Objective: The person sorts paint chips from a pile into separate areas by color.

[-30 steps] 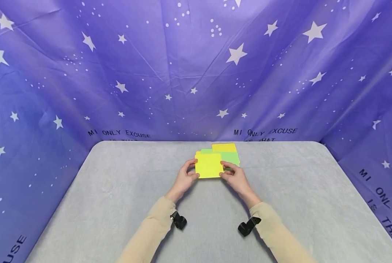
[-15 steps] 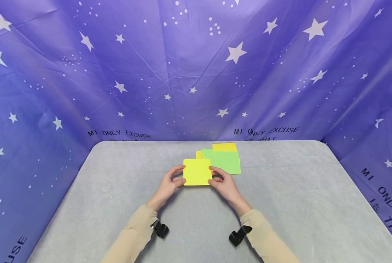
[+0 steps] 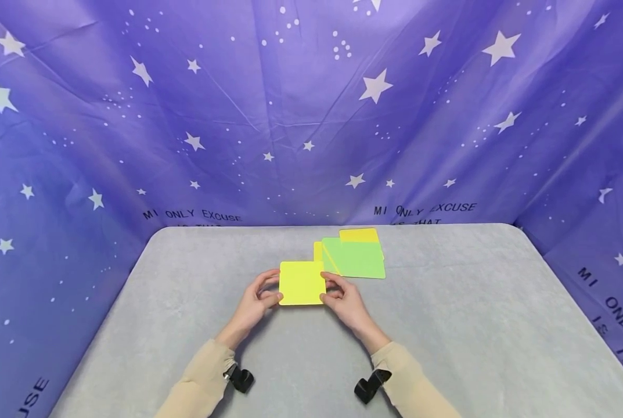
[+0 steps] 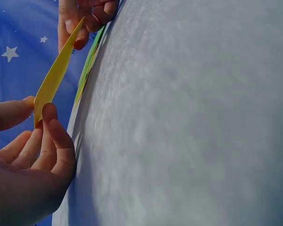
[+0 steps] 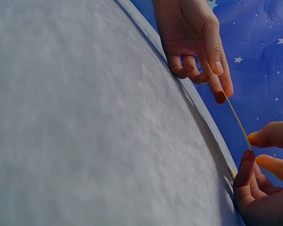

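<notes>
Head view, with both wrist views: a flat, square-cornered yellow sheet (image 3: 302, 283) spans the space between the two hands, held above the counter (image 3: 212, 261) near its middle. The left hand (image 3: 252, 303) pinches the sheet's left side edge and the right hand (image 3: 349, 303) its right; on each hand, one fingertip sits by the upper corner and one by the lower, so the fingers are closed down to little more than the sheet's thickness. The left wrist view shows the sheet as a slim, slightly curving wedge; the right wrist view shows it nearly edge-on, as a fine line.

Handling (judged from appearance): the sheet is probably very light, resembling card or thin plastic, stiff enough to keep its plane yet likely to bow if the hands press toward each other. Its smooth-looking face may be slippery, and its corners may crease under a hard pinch. The opposite side edges, gripped lightly, seem the soundest places to hold.

Containers: none can be made out. Behind the sheet, a green sheet (image 3: 362, 261) lies on the counter, with a rear yellow sheet (image 3: 359, 235) showing beyond it and a narrow yellow strip (image 3: 317, 251) at its left.
</notes>
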